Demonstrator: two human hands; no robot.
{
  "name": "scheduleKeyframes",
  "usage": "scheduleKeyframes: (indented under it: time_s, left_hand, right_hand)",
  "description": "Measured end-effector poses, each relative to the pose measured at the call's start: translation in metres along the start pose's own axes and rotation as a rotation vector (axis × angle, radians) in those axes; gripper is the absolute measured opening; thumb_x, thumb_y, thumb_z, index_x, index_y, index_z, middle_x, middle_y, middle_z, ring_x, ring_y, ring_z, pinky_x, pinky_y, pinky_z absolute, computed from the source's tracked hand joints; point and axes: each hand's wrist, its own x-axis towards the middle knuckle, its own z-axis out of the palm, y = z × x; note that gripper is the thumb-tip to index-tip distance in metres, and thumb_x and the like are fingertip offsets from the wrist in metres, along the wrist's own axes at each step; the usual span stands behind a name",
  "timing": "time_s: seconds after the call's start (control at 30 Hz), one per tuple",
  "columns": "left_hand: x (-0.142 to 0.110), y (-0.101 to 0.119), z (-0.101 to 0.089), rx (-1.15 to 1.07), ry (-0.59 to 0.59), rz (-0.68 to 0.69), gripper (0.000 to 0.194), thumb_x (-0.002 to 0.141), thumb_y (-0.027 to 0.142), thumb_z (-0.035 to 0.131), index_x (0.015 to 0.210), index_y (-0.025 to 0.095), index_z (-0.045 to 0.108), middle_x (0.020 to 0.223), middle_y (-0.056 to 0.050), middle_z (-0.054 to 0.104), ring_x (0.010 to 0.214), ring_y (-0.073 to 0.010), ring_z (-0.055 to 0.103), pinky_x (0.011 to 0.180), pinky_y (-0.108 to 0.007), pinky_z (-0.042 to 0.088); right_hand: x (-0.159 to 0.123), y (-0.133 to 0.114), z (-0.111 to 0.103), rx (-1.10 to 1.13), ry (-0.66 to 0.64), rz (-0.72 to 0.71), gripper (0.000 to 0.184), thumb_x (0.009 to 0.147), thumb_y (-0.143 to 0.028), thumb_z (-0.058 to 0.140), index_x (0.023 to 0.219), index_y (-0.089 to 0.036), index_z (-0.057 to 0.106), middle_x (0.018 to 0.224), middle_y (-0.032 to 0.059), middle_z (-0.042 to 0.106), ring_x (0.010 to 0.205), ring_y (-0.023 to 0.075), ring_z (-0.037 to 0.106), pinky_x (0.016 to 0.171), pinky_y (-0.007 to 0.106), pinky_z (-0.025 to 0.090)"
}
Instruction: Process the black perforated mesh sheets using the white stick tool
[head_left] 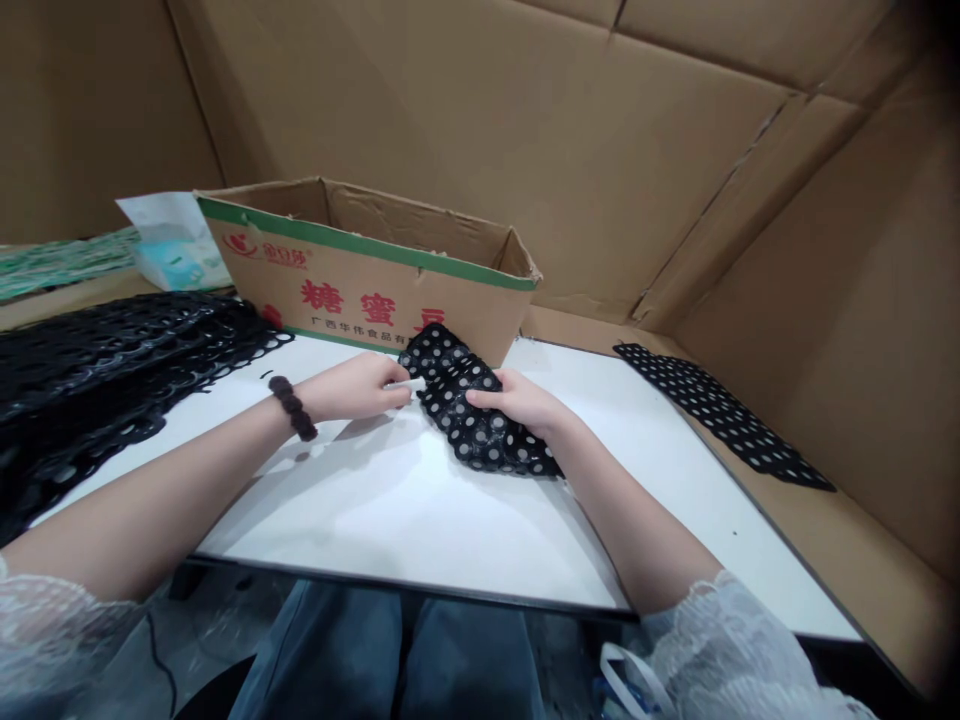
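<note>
My right hand (521,402) is closed on a black sheet (487,425) covered in round pale spots, with the thumb lying on top. The sheet is folded or bent, and its upper end leans near the cardboard box. Just left of it, my left hand (366,386) pinches a small white stick-like piece (409,384); its tip reaches the sheet's left edge. What the piece is, I cannot make out. Both hands are above the white tabletop (337,510).
An uncovered cardboard box (375,290) with red lettering stands behind my hands. Black sheets with cut-out holes (97,380) pile up on the left. Behind them are a tissue pack (180,260) and green strands (60,265). Another spotted black strip (720,415) lies right. Cardboard walls (480,110) surround the table.
</note>
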Motion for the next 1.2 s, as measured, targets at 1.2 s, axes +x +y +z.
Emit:
scheduleKeyframes:
  time_s: [1.2]
  left_hand:
    - [-0.004, 0.018, 0.003, -0.522, 0.073, -0.01, 0.015, 0.072, 0.029, 0.059, 0.079, 0.015, 0.055, 0.061, 0.004, 0.048, 0.049, -0.0066, 0.038, 0.046, -0.019, 0.028]
  right_hand:
    - [-0.005, -0.005, 0.019, 0.084, 0.012, -0.174, 0.019, 0.077, -0.024, 0.062, 0.094, -0.018, 0.064, 0.098, 0.0027, 0.07, 0.095, 0.0209, 0.062, 0.093, 0.04, 0.044]
